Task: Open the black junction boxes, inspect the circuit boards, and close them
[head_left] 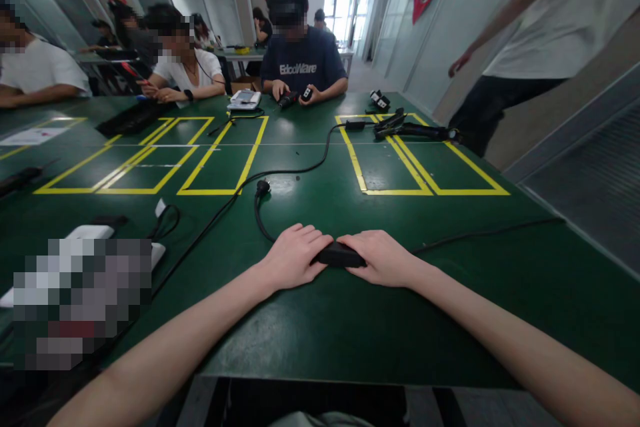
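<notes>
Just below the frame's centre, I see a black corded block [341, 255], clamped in the fingers of the left hand [296, 257] and right hand [384, 258]; upper centre, a shirt [303, 60] bears lettering ending "Ware".

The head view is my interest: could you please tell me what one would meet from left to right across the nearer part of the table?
White, partly blurred object, small white tag, black plug, left hand, black block, right hand, thin dark cord.
</notes>
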A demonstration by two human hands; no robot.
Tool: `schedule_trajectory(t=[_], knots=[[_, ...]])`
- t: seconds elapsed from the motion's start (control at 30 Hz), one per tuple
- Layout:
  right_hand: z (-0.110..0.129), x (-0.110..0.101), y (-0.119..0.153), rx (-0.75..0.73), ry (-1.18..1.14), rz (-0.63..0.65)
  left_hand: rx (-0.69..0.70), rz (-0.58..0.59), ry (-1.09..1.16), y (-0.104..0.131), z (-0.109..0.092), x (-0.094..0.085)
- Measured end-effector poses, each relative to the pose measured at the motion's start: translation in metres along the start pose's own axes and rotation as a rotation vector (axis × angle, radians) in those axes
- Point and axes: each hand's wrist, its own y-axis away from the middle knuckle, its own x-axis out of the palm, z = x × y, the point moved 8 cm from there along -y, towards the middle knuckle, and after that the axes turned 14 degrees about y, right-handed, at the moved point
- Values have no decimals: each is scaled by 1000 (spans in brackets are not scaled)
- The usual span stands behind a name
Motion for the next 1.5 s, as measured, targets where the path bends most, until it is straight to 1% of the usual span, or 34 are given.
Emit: schedule_trajectory(t=[0.17, 0.3, 0.37, 0.5, 0.57, 0.63, 0.73, 0.87, 0.97, 1.13, 1.23, 1.5], knots=[[5, -6, 1, -39, -18, -32, 48, -4, -17, 1, -4, -4], [8, -7, 3, -78, 27, -73, 83, -13, -19, 2, -6, -4], [9, -8, 3, -102, 72, -115, 90, -19, -20, 3, -6, -4], [13, -16, 7, -158, 184, -259, 76, -19, -4, 3, -7, -4], [14, -18, 10, -186, 203, -303, 66, -21, 6, 3, -6, -4], [15, -17, 11, -208, 199, -309, 66, -38, 12, 4, -6, -5], [15, -15, 10, -212, 184, -295, 111, -64, 35, 6, -9, -7], [12, -15, 9, -199, 141, -293, 160, -33, 41, 8, -13, -5], [10, -15, 10, -196, 133, -301, 151, -29, 38, 7, -13, -5], [8, -14, 10, -181, 127, -302, 135, -72, 71, 7, -10, -8], [7, -15, 10, -162, 108, -293, 148, -63, 56, 8, -10, -8], [9, -18, 11, -170, 128, -322, 128, -101, 93, 8, -8, -12]])
